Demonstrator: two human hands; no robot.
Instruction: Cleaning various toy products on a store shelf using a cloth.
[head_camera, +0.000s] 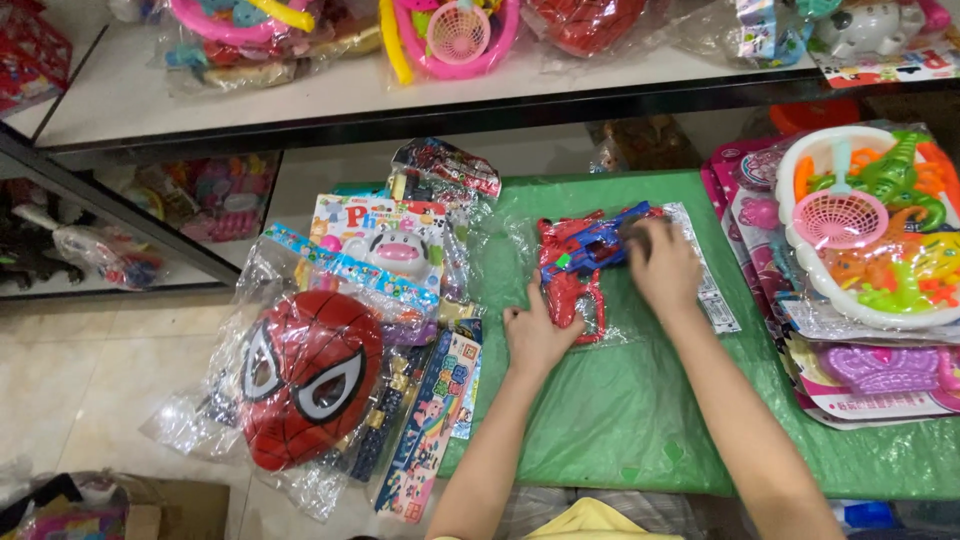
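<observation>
A clear plastic bag (690, 270) holding red and blue toy guns (572, 262) lies flat on a green table cover (620, 420). My left hand (535, 335) presses down on the lower edge of the bag, over the red toy. Fingers curled, my right hand (662, 262) rests on the bag's upper right part, on the blue toy. Both forearms reach in from the bottom of the view.
Left of the bag lie a packaged red mask (305, 378), a cow-faced toy pack (385, 250) and long carded toys (432, 425). At right a white basket of plastic animals (880, 225) sits on pink packs. A shelf (400, 100) above carries more bagged toys.
</observation>
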